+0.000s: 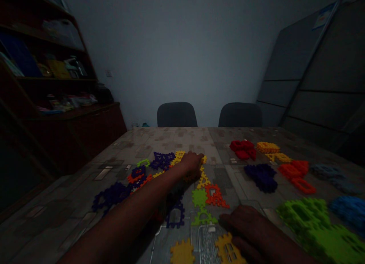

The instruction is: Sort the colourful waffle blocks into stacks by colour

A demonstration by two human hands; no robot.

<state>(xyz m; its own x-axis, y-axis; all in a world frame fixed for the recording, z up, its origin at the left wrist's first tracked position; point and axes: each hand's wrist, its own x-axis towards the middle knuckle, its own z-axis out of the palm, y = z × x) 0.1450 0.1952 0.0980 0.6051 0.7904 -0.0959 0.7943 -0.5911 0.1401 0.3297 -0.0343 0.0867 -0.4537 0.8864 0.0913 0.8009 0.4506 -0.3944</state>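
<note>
Yellow window piece [227,248] | beside right hand [245,226] | yellow pieces [177,158] around left hand [193,162]

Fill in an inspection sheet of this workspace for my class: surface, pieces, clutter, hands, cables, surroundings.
Surface: patterned table, dimly lit.
Pieces: toothed pieces, mixed colours, left and centre; colour-grouped piles at right.
Clutter: assorted items on the left shelves.
Hands: left hand at yellow pieces, grip hidden; right hand by a yellow window piece, contact unclear.
Cables: nothing seen.
Surroundings: two chairs, wall, grey cabinet.
</note>
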